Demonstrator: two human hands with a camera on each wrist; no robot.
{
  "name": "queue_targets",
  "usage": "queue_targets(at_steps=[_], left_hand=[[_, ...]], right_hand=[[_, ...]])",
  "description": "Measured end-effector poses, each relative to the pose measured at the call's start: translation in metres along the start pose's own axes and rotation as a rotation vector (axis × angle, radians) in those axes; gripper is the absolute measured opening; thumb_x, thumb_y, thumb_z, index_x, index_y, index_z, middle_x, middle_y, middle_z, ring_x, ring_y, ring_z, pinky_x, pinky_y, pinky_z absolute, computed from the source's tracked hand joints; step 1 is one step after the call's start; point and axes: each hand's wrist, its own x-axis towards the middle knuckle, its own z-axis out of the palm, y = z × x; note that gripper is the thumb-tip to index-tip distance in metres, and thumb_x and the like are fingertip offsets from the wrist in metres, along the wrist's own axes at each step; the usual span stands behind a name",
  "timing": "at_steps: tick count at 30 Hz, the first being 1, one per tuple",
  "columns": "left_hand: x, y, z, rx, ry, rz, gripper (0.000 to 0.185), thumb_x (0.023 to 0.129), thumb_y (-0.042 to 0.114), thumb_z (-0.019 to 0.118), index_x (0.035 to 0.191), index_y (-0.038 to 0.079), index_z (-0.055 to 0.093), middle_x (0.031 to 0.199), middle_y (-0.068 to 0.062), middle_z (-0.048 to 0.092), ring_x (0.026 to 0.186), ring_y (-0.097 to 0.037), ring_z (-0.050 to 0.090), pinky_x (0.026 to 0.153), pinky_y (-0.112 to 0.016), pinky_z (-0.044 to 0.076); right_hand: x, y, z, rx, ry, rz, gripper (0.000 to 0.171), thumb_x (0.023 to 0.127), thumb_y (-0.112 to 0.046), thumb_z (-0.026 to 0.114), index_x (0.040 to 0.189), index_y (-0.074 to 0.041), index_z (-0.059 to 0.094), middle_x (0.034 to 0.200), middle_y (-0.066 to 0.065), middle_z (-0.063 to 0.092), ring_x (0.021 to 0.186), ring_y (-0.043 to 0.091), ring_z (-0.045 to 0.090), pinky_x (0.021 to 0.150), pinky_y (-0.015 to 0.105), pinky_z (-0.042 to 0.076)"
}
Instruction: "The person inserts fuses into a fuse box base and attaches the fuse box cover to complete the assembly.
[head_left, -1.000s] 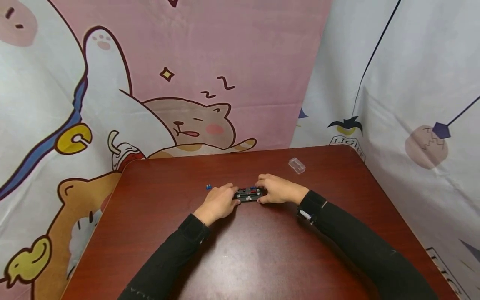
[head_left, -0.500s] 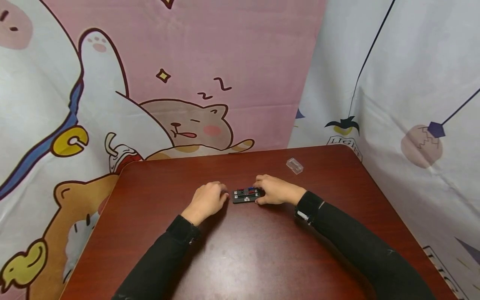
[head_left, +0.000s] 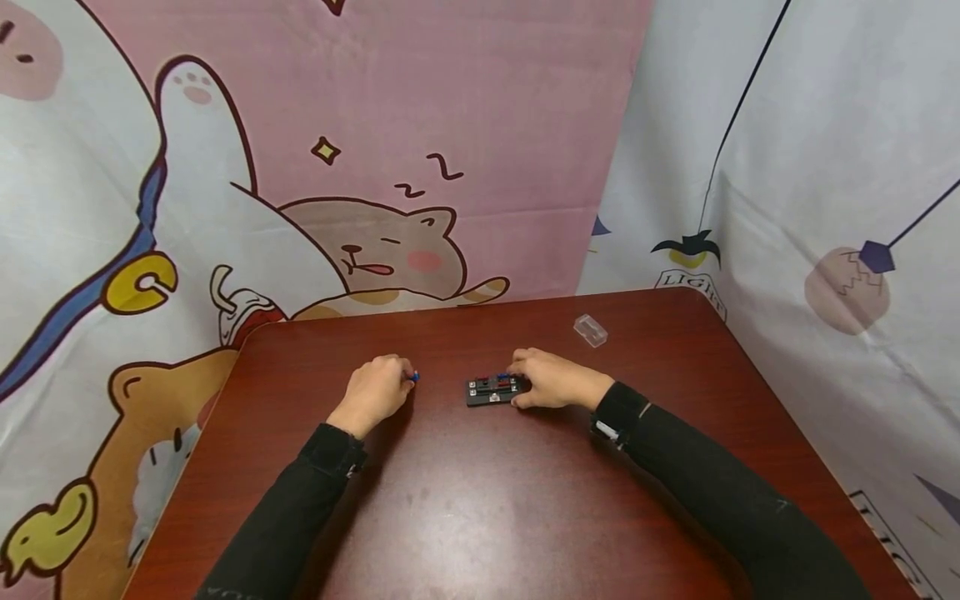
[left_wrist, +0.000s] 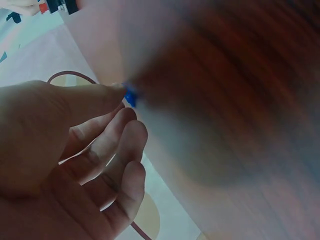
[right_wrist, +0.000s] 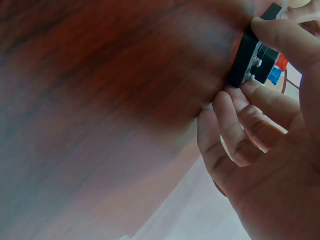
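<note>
A small blue piece (head_left: 416, 377) is toward the far edge of the table (head_left: 457, 508), pinched in the left hand (head_left: 377, 388). The right hand (head_left: 553, 379) grips the black terminal block (head_left: 486, 393): best hold it still and pinch lightly. A clear box (head_left: 591, 331) lies toward the far right corner.

The table (head_left: 465, 517) is red-brown and shiny. A small clear plastic box (head_left: 591, 331) lies near its back edge, on the right. Behind the table hangs a pink and white cloth (head_left: 510, 100) with big cartoons on it. A brown cat (head_left: 408, 250) has its eye shut, a pink cheek and two squiggles above its head. A yellow bell (head_left: 140, 282) hangs on a blue band (head_left: 71, 337). Low on the left is a yellow bird (head_left: 51, 525). The white cloth (head_left: 795, 108) on the right says "LIGHT".
</note>
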Motion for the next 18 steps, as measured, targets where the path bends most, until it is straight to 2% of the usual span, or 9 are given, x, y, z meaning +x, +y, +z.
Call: queue_targets(at_steps=[12,18], left_hand=[[0.0051,0.0015,0.0005,0.069,0.017,0.052,0.012,0.099,0.013,0.082,0.110,0.009,0.084,0.106,-0.007,0.080,0.099,-0.031,0.079,0.084,-0.051,0.065],[0.0058,0.0026,-0.0014,0.073,0.004,0.047,0.011,0.099,0.013,0.082,0.109,0.009,0.085,0.109,-0.008,0.082,0.103,-0.030,0.079,0.088,-0.050,0.065]], right_hand=[[0.0004,-0.0007,-0.0002,-0.004,0.008,0.000,0.060,0.099,-0.040,0.084,0.147,-0.007,0.070,0.128,0.003,0.063,0.113,0.018,0.057,0.104,0.040,0.054],[-0.0002,-0.0008,0.0010,-0.009,-0.003,0.014,0.061,0.099,-0.041,0.083,0.149,-0.008,0.069,0.132,0.003,0.063,0.117,0.019,0.057,0.107,0.041,0.054]])
